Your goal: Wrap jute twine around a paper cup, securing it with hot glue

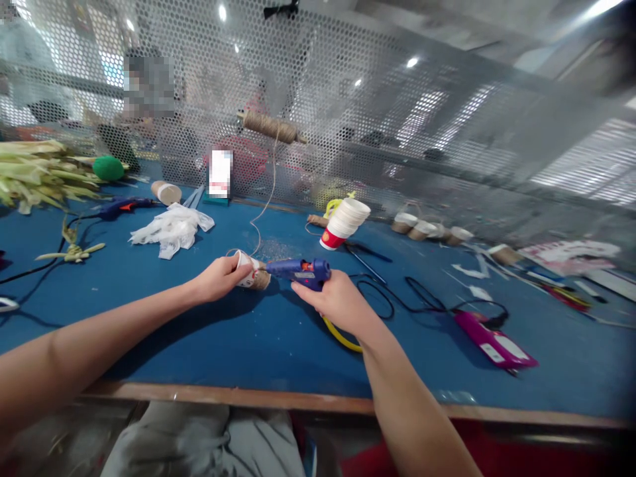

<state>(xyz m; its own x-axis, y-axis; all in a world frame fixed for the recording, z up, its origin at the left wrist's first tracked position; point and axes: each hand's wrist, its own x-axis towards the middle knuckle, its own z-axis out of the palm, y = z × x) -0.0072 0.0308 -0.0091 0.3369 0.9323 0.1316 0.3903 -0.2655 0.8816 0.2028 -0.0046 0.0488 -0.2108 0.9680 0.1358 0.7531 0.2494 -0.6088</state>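
Note:
My left hand [224, 275] is closed around a paper cup [246, 269] lying on its side just above the blue table. Brown twine [262, 278] is wrapped around the cup's right end, and a loose strand runs up from it to a twine spool [269, 126] on the mesh panel. A blue glue gun [298, 268] is gripped in my right hand [340, 298]. Its nozzle points left, right at the cup's side; whether it touches cannot be made out.
A stack of paper cups [346, 222] stands behind the glue gun, near scissors [370, 255]. Crumpled white plastic [173, 228], another glue gun [126, 205] and husks [40, 169] lie left. A purple packet [494, 341] and black cord [422, 301] lie right. Several twine-wrapped cups [422, 230] line the panel.

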